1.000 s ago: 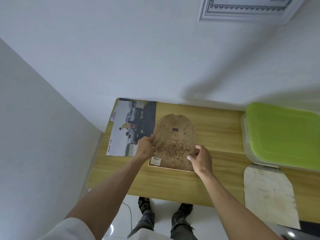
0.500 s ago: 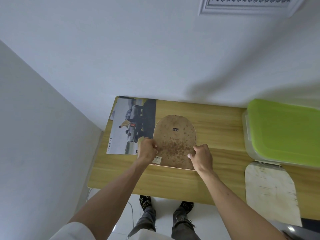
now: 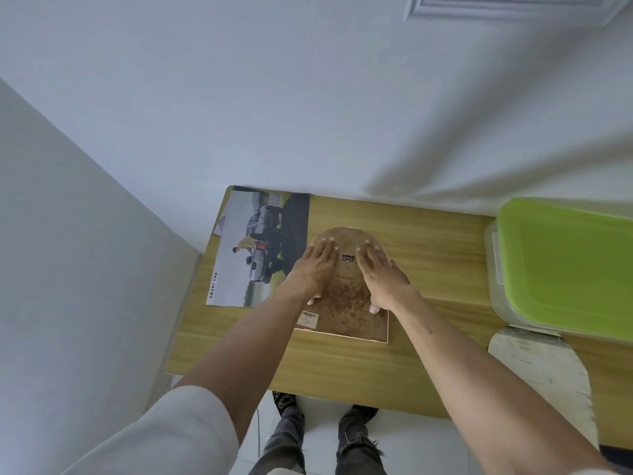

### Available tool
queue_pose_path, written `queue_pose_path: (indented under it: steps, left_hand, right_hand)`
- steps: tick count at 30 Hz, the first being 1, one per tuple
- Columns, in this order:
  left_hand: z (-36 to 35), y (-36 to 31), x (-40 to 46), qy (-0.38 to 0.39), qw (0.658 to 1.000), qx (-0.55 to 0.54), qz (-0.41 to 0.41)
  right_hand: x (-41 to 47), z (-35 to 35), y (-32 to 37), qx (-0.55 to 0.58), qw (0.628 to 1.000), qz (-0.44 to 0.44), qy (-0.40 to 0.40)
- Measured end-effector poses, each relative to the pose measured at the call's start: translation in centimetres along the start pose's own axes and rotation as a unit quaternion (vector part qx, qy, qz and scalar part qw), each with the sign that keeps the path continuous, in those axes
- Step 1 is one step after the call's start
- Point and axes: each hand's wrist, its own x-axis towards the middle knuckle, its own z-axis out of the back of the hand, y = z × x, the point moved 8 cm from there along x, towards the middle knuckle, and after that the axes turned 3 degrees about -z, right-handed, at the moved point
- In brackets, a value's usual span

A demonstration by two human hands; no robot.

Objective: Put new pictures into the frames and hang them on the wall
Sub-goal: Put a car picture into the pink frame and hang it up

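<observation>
An arch-topped picture frame (image 3: 346,310) lies face down on the wooden table (image 3: 428,255), its stained brown backing board up, with a small metal hanger near the top and a barcode label at the lower left. My left hand (image 3: 313,269) rests flat on the left half of the backing, fingers spread. My right hand (image 3: 378,272) lies flat on the right half. A car poster (image 3: 246,248) lies on the table just left of the frame. Another arch-shaped pale board (image 3: 544,382) lies at the table's front right.
A clear plastic box with a green lid (image 3: 565,265) stands at the right. A white framed picture (image 3: 510,8) hangs on the wall above. The table sits in a corner, walls behind and to the left. My legs are below the front edge.
Both hands let go of the frame's lower side edges and moved up onto the backing board, now lying flat and open. The frame has settled flat on the table.
</observation>
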Motion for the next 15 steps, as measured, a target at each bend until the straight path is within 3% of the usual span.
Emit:
queue_pose_path:
  steps: [6, 11, 15]
  left_hand:
    - [0.2, 0.6, 1.5, 0.046, 0.997, -0.054, -0.041]
    - [0.2, 1.1, 1.4, 0.101, 0.991, -0.059, -0.062]
    - [1.2, 0.7, 1.4, 0.081, 0.993, -0.057, -0.066]
  right_hand:
    - [1.2, -0.3, -0.1, 0.000, 0.998, 0.020, 0.066]
    - [1.9, -0.3, -0.6, 0.032, 0.997, 0.051, 0.052]
    - [2.2, 0.0, -0.9, 0.028, 0.998, 0.052, 0.031]
